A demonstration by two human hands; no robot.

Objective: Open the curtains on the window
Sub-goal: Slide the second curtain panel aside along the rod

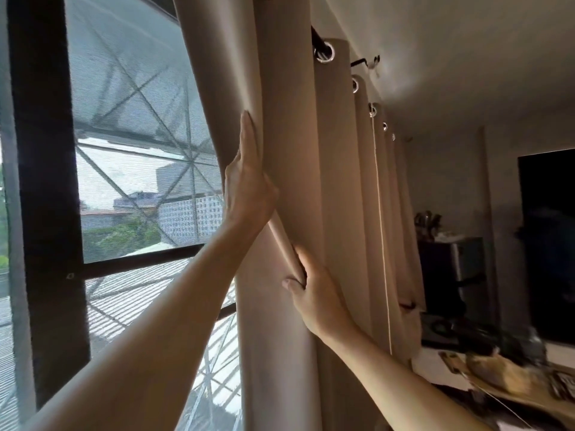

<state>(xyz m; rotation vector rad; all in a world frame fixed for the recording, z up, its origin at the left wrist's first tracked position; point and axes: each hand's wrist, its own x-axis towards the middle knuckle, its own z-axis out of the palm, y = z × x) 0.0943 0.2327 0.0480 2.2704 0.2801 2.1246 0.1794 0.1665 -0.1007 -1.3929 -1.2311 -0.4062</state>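
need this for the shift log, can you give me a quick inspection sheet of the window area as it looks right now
surface: window with dark frame, left part uncovered, mesh screen and buildings visible beyond.
job's things: beige curtain gathered in folds toward the right, hung by metal eyelets on a dark rod.
clutter: dark cabinet with small items on top; blurred objects on a low surface at lower right, not identifiable.
grippers: left hand flat against the curtain's leading fold; right hand below it, thumb and fingers around a fold edge.
cables: thin white cord hanging along the curtain.
surroundings: white ceiling, pale wall, dark screen at far right.
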